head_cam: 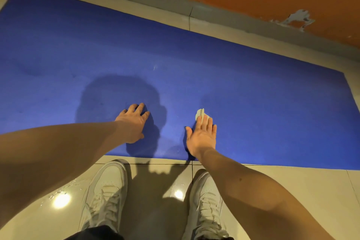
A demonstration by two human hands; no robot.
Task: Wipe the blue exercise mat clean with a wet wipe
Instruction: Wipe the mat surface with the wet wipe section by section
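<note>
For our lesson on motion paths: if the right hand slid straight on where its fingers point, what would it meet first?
The wet wipe, already under the right hand's fingertips; past it only bare blue mat shows, so the way looks free.

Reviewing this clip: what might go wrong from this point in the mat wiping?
1. The wet wipe is a small wad pinned only under the flat fingertips of the right hand; it may roll out mid-stroke.
2. The left hand braces on the blue mat, which lies on a glossy tile floor; leaning could shift the mat.
3. Droplets sit beside the left shoe, a possible slip hazard.
</note>
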